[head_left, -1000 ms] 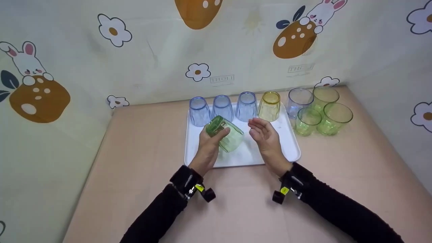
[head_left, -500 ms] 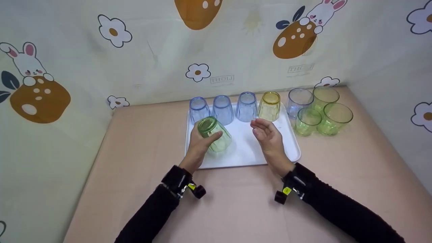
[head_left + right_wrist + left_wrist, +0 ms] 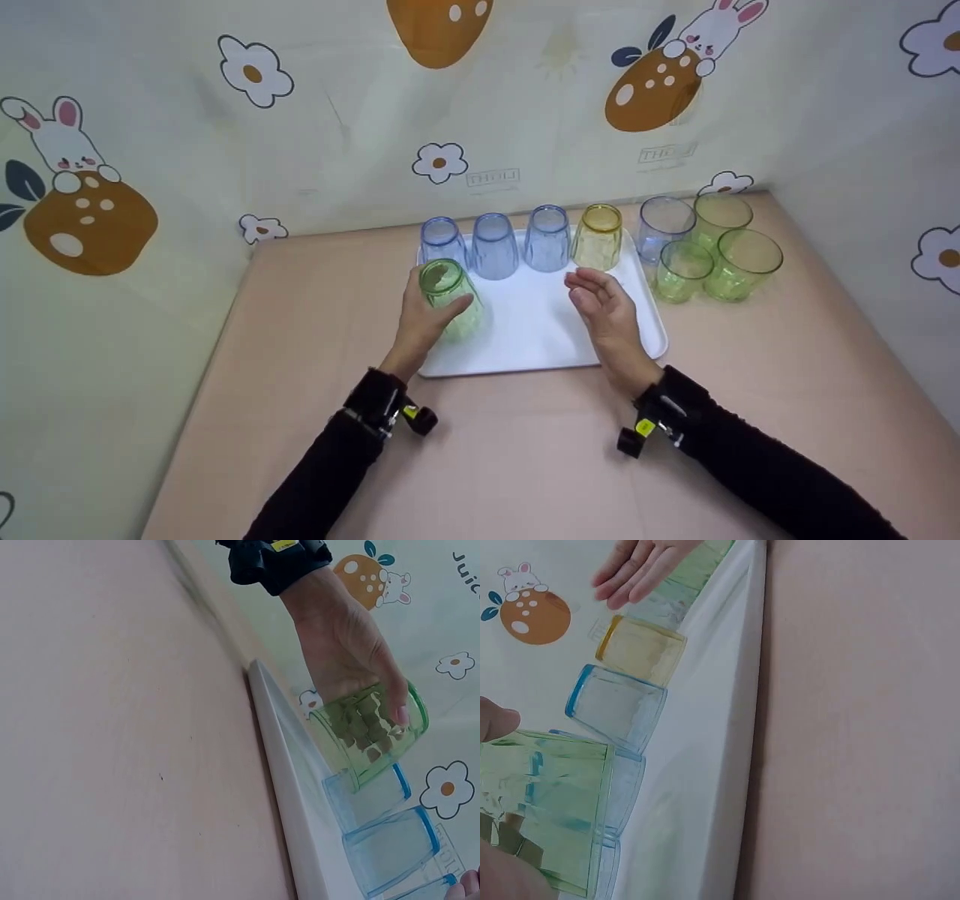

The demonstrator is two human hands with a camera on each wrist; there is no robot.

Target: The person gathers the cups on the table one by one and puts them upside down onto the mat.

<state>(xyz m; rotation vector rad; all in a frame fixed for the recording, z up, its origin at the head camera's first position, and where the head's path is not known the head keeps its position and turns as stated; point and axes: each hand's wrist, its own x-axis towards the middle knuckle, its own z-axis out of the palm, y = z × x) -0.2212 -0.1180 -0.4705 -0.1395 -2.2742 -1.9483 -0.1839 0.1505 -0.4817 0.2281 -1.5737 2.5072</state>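
My left hand (image 3: 416, 322) grips a green glass (image 3: 442, 279) around its side, thumb to the right. The glass is upside down, base up, over the front left of the white tray (image 3: 540, 322). In the right wrist view the rim of this green glass (image 3: 341, 754) appears a little above the tray. My right hand (image 3: 615, 322) hovers over the tray's right side with fingers loosely extended, holding nothing. Along the tray's back edge, upside down, stand a blue glass (image 3: 441, 238), a second blue glass (image 3: 493, 247), a third blue glass (image 3: 547, 241) and a yellow glass (image 3: 598, 244).
Right of the tray, upright glasses cluster on the table (image 3: 525, 450): a blue glass (image 3: 666, 225), a yellow-green glass (image 3: 722, 217), a small green glass (image 3: 682, 277) and a larger green glass (image 3: 742, 270). A patterned wall covering (image 3: 337, 150) rises behind.
My left hand has carried the green glass leftward and turned it from tilted to nearly straight upside down. The right hand has drifted slightly right and toward me.
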